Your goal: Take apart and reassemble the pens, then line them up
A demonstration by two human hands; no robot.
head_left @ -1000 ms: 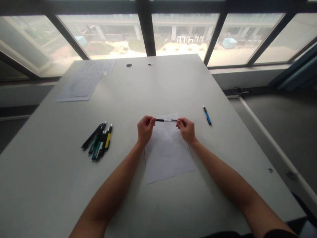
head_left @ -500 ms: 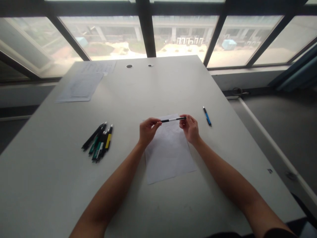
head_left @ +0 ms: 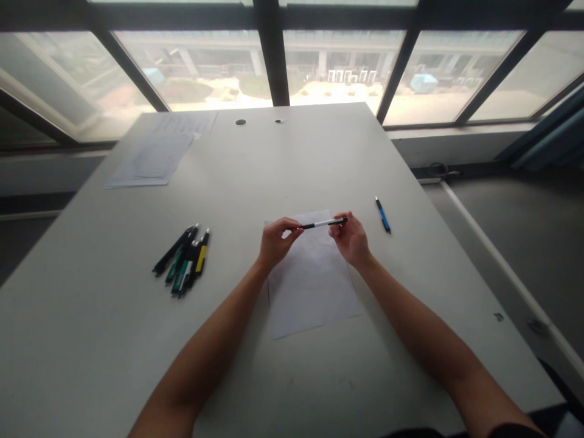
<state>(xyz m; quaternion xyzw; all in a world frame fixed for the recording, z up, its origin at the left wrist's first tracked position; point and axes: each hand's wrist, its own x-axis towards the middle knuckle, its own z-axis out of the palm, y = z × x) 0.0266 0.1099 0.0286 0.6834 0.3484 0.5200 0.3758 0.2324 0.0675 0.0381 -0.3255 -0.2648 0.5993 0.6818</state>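
Holding a black-and-white pen (head_left: 323, 224) above the paper sheet (head_left: 310, 286), my left hand (head_left: 275, 240) pinches its tip and my right hand (head_left: 351, 237) its rear; pen has slid rightward, possibly pulled apart.

An office: white desk (head_left: 296, 158), papers (head_left: 150, 159), pens (head_left: 185, 261), big windows (head_left: 201, 67).

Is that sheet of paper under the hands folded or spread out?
Spread out: the sheet of paper lies flat and unfolded on the table, its near corners showing below the pen.
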